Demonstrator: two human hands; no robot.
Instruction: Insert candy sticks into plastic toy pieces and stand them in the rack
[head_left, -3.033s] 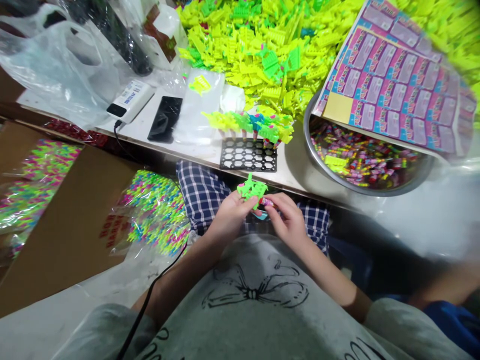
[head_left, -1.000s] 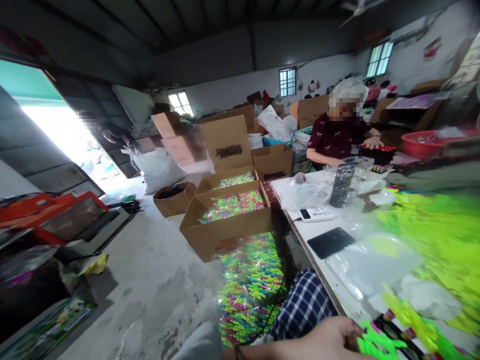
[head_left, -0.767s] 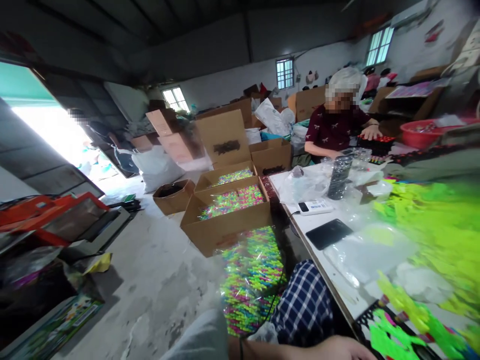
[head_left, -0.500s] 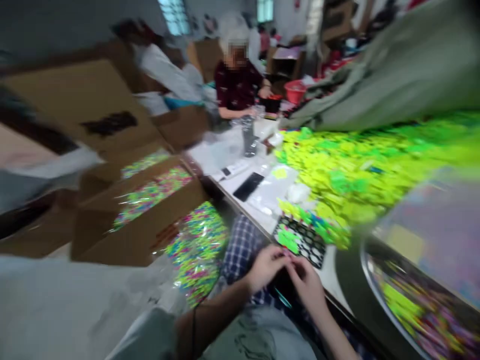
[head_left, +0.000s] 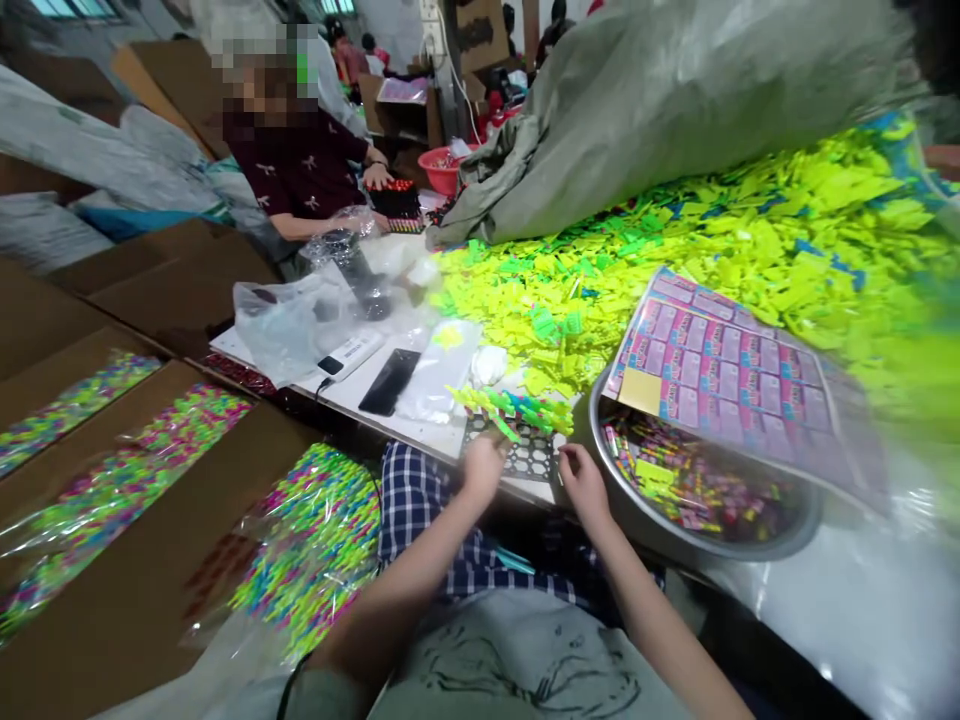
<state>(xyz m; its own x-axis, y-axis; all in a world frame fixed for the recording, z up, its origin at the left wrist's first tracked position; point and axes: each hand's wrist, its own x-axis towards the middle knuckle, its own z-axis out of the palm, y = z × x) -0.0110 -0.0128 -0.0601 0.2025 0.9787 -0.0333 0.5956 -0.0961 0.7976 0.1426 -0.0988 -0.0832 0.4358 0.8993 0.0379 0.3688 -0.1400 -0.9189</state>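
Head view: reaching forward over the lap with both bare forearms, slanting inward toward a black rack [head_left: 528,461] at the near edge of the white table [head_left: 439,434]. With the left hand [head_left: 482,465] at the rack's left end, fingers bent toward a slim green piece [head_left: 506,429] just at the fingertips. Cannot tell whether pinching that piece or merely touching it; too small there to make out. With the right hand [head_left: 585,482] at the rack's right end, well apart from the left, thumb and forefinger drawn close together. Cannot tell whether gripping something small between them.

Along the rack's far side, a row of plastic pieces [head_left: 538,411], bright yellow-green to green with a touch of blue, crowded and overlapping. Visible through the rack's honeycomb holes: white tabletop. Just right of the right hand, a metal basin [head_left: 694,545] of small multicoloured items [head_left: 697,500], partly covered by printed sheets [head_left: 720,365]. Beyond, a broad heap of yellow and green parts [head_left: 570,300].
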